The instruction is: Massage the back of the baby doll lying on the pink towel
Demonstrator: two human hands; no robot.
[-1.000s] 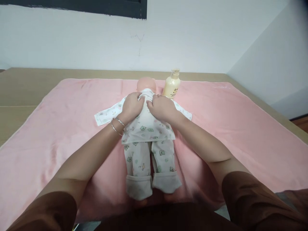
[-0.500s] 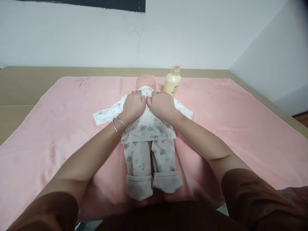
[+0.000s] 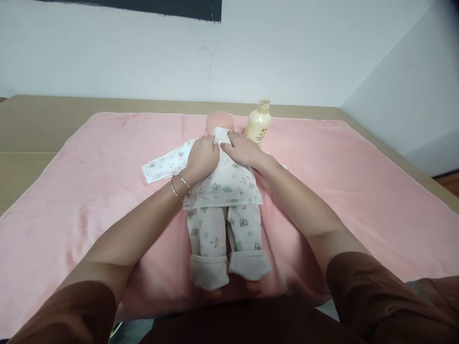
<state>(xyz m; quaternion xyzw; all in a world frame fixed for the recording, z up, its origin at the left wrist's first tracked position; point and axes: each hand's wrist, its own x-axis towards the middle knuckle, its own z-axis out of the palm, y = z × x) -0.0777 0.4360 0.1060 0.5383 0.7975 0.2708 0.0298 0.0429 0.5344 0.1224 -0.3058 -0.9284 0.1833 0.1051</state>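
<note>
A baby doll (image 3: 229,177) in a white top with small printed animals lies stretched out, its bald head (image 3: 219,122) away from me and no face showing. My left hand (image 3: 203,155) is closed over the doll's left-side shoulder in view, thumb on the cloth and the other fingers partly hidden. On the opposite shoulder rests my right hand (image 3: 244,149), thumb and forefinger apart, lying on the top near the collar. One sleeve (image 3: 167,162) spreads out to the left; my right forearm hides most of the other. Matching trousers (image 3: 211,234) with turned-up cuffs point toward me.
A cream pump bottle (image 3: 258,125) stands just right of the doll's head. Beneath everything is a pink blanket (image 3: 358,191) on a wooden table (image 3: 39,119). A white wall (image 3: 287,52) rises behind the table.
My right hand has loosened, its thumb and forefinger now spread and farther from the left thumb. My left hand stays on the shoulder. The view has shifted slightly.
</note>
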